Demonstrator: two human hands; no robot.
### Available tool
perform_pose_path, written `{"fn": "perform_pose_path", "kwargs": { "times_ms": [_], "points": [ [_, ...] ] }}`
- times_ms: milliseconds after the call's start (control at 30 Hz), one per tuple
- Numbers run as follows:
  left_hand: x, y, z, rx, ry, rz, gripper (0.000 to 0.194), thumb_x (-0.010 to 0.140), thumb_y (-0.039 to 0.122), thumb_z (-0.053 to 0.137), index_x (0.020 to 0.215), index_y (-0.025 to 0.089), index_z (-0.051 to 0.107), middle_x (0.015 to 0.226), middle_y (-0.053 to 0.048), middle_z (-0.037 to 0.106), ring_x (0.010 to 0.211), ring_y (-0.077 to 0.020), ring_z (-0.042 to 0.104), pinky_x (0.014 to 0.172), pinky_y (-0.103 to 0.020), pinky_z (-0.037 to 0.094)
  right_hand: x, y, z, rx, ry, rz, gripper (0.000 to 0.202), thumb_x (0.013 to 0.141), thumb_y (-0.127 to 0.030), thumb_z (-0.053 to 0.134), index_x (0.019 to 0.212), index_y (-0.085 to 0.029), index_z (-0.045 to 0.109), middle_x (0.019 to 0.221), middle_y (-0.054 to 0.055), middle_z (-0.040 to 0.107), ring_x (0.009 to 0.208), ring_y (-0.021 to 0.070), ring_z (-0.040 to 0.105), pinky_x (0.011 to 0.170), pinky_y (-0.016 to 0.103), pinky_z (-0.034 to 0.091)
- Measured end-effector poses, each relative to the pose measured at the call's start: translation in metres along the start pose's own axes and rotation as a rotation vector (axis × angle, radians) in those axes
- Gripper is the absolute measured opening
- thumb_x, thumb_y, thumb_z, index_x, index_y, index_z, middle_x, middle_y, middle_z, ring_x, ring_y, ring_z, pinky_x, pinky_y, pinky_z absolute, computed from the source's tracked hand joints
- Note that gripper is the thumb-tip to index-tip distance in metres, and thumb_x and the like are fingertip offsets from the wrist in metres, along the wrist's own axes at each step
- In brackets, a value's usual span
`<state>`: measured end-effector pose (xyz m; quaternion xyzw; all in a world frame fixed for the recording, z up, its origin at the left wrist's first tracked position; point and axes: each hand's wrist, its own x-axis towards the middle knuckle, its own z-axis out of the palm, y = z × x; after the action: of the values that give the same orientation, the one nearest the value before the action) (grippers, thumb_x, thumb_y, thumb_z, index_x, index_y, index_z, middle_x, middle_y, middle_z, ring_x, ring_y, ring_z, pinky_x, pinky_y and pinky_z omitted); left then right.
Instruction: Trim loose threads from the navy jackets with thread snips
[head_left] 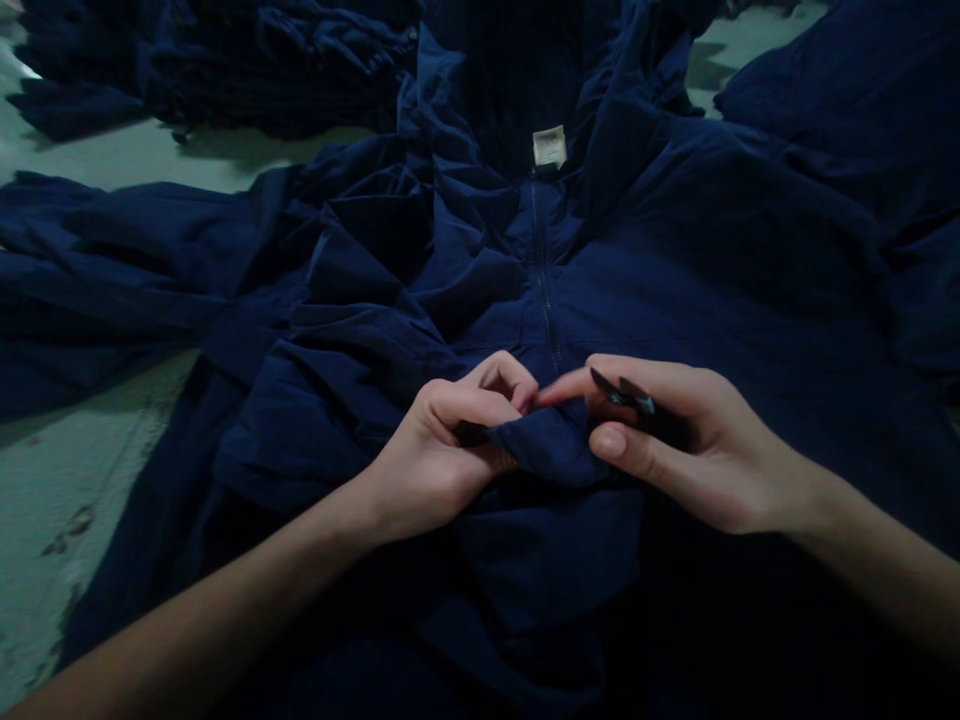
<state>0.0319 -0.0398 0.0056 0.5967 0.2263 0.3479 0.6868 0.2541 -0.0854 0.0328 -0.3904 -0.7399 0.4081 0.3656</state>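
Note:
A navy-blue hooded jacket (720, 250) lies spread out in front of me, its front zipper (541, 265) running down the middle. My left hand (461, 440) pinches a fold of the jacket's cloth below the zipper. Tucked in the palm of my right hand (697, 440) are small dark thread snips (622, 392), their two blade tips apart and pointing left. The right index finger reaches to the pinched cloth beside the left fingertips, while the right thumb is near the raised fold. The snips' handle is hidden by the hand.
More dark garments lie in a heap (300, 60) at the back left. A pale label (550, 147) shows at the jacket's neck. The worn, light greenish table surface (82, 470) is visible at the left, with dark scuffs on it.

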Motion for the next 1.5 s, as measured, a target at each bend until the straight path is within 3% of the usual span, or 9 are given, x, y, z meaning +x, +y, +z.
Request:
{"fn": "perform_pose_path", "kwargs": {
  "times_ms": [133,333,500,867,1000,1133,1233,1367,1500],
  "points": [
    [-0.002,0.010,-0.001,-0.037,-0.023,-0.089,0.023,0.080,0.017,0.086,0.062,0.016,0.071,0.086,-0.002,0.056,0.076,-0.0129,0.056,0.067,-0.025,0.047,0.000,0.000,-0.004,0.058,0.020,0.009,0.027,0.106,-0.036,0.062,0.086,-0.019,0.060,0.084,-0.001,0.055,0.075,0.0107,0.054,0.067,0.023,0.047],
    [-0.013,0.026,0.002,-0.056,0.029,-0.350,0.023,0.080,0.038,0.084,0.076,0.018,0.074,0.073,0.000,0.057,0.068,-0.0145,0.053,0.061,-0.024,0.046,-0.001,-0.009,-0.007,0.152,0.039,0.092,0.037,0.106,-0.051,0.062,0.087,-0.020,0.058,0.072,-0.003,0.052,0.061,0.0086,0.045,0.053,0.022,0.037],
    [-0.007,0.025,0.008,-0.003,-0.188,-0.506,0.016,0.072,0.020,0.093,0.069,0.017,0.077,0.070,0.001,0.067,0.065,-0.0120,0.058,0.058,-0.020,0.045,-0.001,-0.013,0.002,0.214,0.087,0.144,0.035,0.105,-0.051,0.064,0.091,-0.020,0.060,0.072,-0.004,0.053,0.060,0.0075,0.043,0.051,0.020,0.036],
    [-0.001,0.026,0.001,-0.125,-0.248,-0.437,0.021,0.076,0.008,0.087,0.062,0.014,0.074,0.067,0.001,0.067,0.069,-0.0130,0.060,0.066,-0.024,0.048,-0.003,-0.012,-0.002,0.206,0.143,0.194,0.036,0.102,-0.052,0.068,0.089,-0.019,0.058,0.069,-0.005,0.048,0.056,0.0060,0.039,0.047,0.019,0.031],
    [-0.002,0.019,0.001,-0.068,-0.204,-0.263,0.021,0.078,0.011,0.090,0.064,0.016,0.076,0.070,0.002,0.062,0.069,-0.0111,0.058,0.066,-0.023,0.048,0.000,-0.010,0.002,0.142,0.167,0.157,0.033,0.100,-0.047,0.072,0.090,-0.019,0.058,0.066,-0.007,0.045,0.053,0.0060,0.034,0.043,0.021,0.024],
    [-0.004,0.011,0.001,0.019,-0.073,0.023,0.014,0.072,0.022,0.098,0.071,0.022,0.084,0.106,-0.005,0.071,0.101,-0.0168,0.065,0.090,-0.025,0.054,0.001,-0.006,0.008,0.197,0.168,0.165,0.035,0.104,-0.049,0.067,0.089,-0.019,0.057,0.067,-0.006,0.045,0.054,0.0067,0.035,0.044,0.021,0.026],
    [-0.005,0.011,0.001,-0.020,-0.093,0.022,0.007,0.080,0.028,0.093,0.084,0.026,0.088,0.139,-0.009,0.071,0.121,-0.0249,0.067,0.103,-0.034,0.055,0.000,-0.006,0.013,0.241,0.178,0.187,0.038,0.104,-0.054,0.064,0.091,-0.019,0.058,0.069,-0.005,0.048,0.056,0.0081,0.039,0.047,0.021,0.030],
    [-0.005,0.013,0.003,-0.057,-0.064,-0.053,0.015,0.086,0.030,0.089,0.100,0.025,0.088,0.120,-0.010,0.079,0.105,-0.0218,0.074,0.087,-0.026,0.060,-0.002,-0.006,0.017,0.277,0.144,0.202,0.038,0.104,-0.053,0.064,0.089,-0.019,0.056,0.069,-0.005,0.046,0.059,0.0090,0.040,0.051,0.020,0.036],
    [-0.004,0.013,0.005,-0.083,0.015,-0.094,0.016,0.082,0.031,0.092,0.089,0.017,0.086,0.083,-0.004,0.073,0.074,-0.0128,0.066,0.068,-0.021,0.055,-0.005,0.001,0.020,0.326,0.146,0.173,0.027,0.109,-0.044,0.057,0.097,-0.020,0.060,0.083,0.000,0.057,0.071,0.0111,0.052,0.061,0.022,0.044]
  ]
}}
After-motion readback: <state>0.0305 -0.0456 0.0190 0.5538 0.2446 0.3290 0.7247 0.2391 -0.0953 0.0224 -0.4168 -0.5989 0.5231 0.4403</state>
